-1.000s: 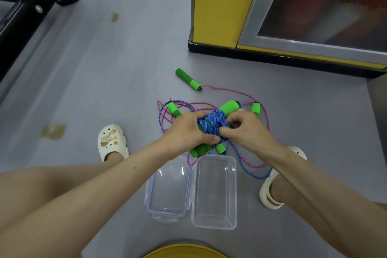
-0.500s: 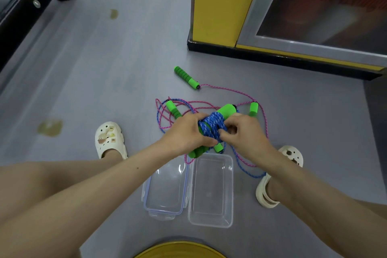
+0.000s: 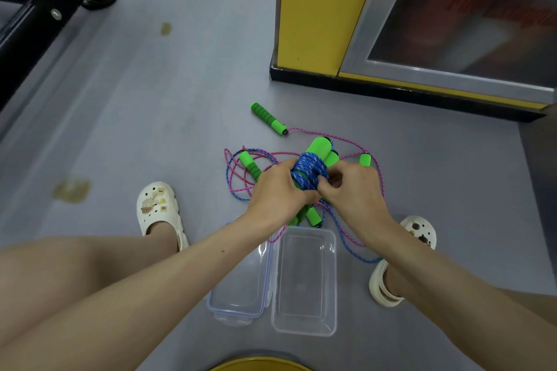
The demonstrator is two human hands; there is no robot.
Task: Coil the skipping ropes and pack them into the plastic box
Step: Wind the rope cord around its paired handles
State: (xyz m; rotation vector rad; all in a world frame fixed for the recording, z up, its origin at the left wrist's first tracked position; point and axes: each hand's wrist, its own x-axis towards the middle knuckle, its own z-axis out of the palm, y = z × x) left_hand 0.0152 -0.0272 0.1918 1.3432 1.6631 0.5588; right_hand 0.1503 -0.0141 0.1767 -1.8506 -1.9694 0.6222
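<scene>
Down on the grey floor (image 3: pixel 180 129), between the feet, 1 rope looks nearly sorted: the blue rope (image 3: pixel 310 170) is wound into a fat bundle round its green handles (image 3: pixel 321 147), held up just past the far end of the plastic box (image 3: pixel 333 280). Fingers of the left hand (image 3: pixel 277 190) are wrapped round the bundle, and the right hand (image 3: pixel 352 193) pinches at the wraps with thumb and fingertips, tucking the end in I'd guess, though a blue tail trails toward the right shoe (image 3: pixel 419 232). So maybe halfway at best. Behind the hands the pink rope (image 3: pixel 313 131) lies loose and tangled, with 1 loose handle (image 3: pixel 268 118) out toward the yellow cabinet (image 3: pixel 313 9), not coiled at all. Nothing is packed in the plastic box yet, and its lid (image 3: pixel 238 286) lies right beside it on the left
</scene>
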